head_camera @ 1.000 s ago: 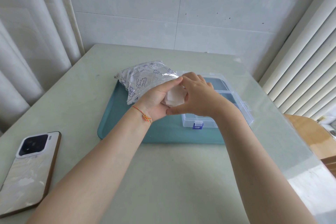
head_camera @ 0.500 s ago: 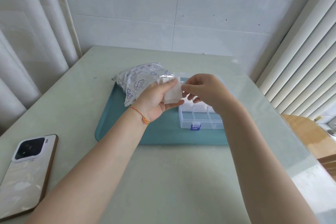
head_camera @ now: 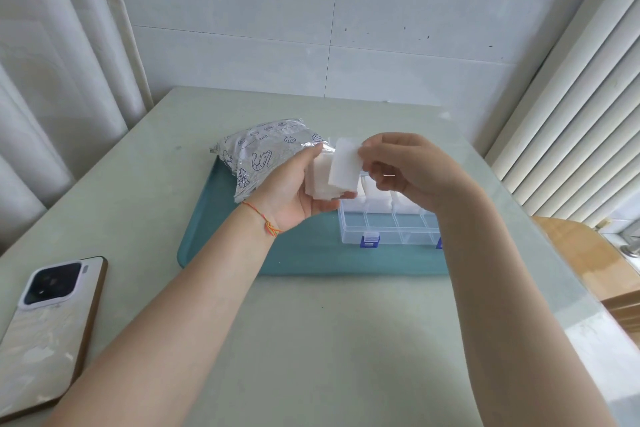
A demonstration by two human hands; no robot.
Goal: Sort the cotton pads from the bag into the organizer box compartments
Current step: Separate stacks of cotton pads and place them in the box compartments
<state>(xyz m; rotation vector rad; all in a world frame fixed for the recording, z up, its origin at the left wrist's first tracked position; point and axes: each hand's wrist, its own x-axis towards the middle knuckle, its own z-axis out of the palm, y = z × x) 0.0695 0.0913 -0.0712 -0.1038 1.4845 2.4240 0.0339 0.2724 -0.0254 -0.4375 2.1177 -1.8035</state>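
My left hand (head_camera: 292,192) is shut on a small stack of white rectangular cotton pads (head_camera: 320,182), held above the teal tray (head_camera: 304,256). My right hand (head_camera: 412,170) pinches the top edge of one cotton pad (head_camera: 344,166), lifted slightly off the front of the stack. The silvery printed bag (head_camera: 263,152) lies on the tray's far left part, behind my left hand. The clear organizer box (head_camera: 384,225) with blue latches sits on the tray's right part, below my right hand. White pads fill its middle row of compartments; the front row looks empty.
A phone (head_camera: 48,326) lies face down at the table's left front edge. Curtains hang at the left, a tiled wall stands behind, and slatted blinds run along the right. A wooden surface (head_camera: 585,253) lies beyond the table's right edge.
Both hands rose from the tray. My right hand moved off the stack's front and now pinches one pad by its top, peeling it away from the stack.
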